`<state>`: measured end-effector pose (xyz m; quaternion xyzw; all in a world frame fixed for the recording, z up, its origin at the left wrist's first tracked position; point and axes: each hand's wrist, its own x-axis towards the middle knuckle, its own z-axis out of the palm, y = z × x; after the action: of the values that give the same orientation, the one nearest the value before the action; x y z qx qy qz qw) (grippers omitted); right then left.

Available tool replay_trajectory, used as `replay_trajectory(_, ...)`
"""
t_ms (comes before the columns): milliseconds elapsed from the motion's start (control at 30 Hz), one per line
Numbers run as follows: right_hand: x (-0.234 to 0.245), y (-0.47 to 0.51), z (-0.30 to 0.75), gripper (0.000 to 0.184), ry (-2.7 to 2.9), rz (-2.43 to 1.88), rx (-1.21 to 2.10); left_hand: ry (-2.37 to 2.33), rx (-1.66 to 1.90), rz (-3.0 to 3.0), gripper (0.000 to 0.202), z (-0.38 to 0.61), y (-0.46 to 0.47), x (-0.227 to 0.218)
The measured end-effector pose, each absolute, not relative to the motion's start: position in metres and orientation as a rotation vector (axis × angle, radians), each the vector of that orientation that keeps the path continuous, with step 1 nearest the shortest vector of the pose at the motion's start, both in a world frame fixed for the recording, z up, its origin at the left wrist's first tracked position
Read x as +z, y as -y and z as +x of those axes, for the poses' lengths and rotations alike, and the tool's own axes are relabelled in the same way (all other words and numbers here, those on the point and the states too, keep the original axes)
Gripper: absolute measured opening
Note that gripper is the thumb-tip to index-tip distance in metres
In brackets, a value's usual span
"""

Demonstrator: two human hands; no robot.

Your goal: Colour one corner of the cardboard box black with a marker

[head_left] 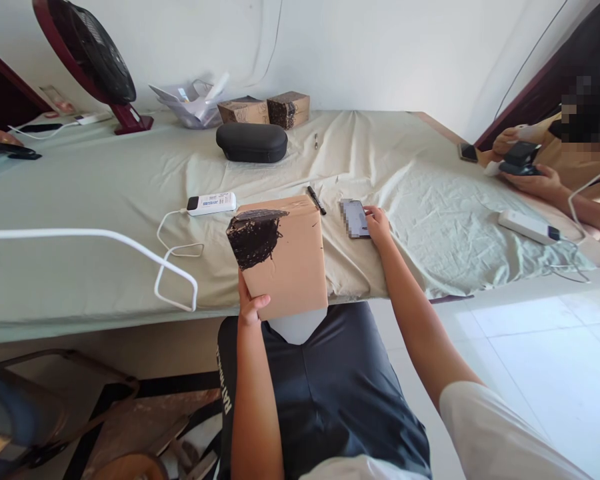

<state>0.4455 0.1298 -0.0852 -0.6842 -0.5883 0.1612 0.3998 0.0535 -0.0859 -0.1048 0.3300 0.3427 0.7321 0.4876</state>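
My left hand (253, 303) grips the lower left of a cardboard box (290, 267), its thumb on the near face and the other fingers mostly hidden. Black scribbled ink covers the box's upper left corner. The box is tilted at the table's front edge. To its right, my right hand (377, 225) rests at the right edge of a smartphone (359, 220) that lies on the cloth with a lit screen. Those fingers are bent against the phone; whether they grip it is unclear. A black marker pen (317, 200) lies between box and phone.
Behind stand a black zip case (251, 143), two small cardboard boxes (294, 110), a plastic basket (195, 110) and a fan (100, 60). A white power bank (213, 203) with a cable lies left. Another person (555, 160) sits at the right; another's hand (3, 137) shows far left.
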Motion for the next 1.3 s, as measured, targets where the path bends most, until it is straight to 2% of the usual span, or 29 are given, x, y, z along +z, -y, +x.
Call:
replay_trajectory(667, -0.0788, -0.125, 0.4432, 0.045, 1.489, -1.718, 0.429, -0.817, 1.758, 0.805, 0.092, 0.0526, 0.0828, -0.1053)
replay_trajectory(1000, -0.0805, -0.1266, 0.4425, 0.05, 1.526, -1.747, 0.414, -0.805, 1.755, 0.805, 0.1, 0.0555, 0.084, -0.103)
replay_trajectory(1300, -0.0789, -0.1267, 0.4397, 0.053, 1.577, -1.79, 0.392, -0.816, 1.768, 0.787, 0.092, 0.0546, 0.0834, -0.1031)
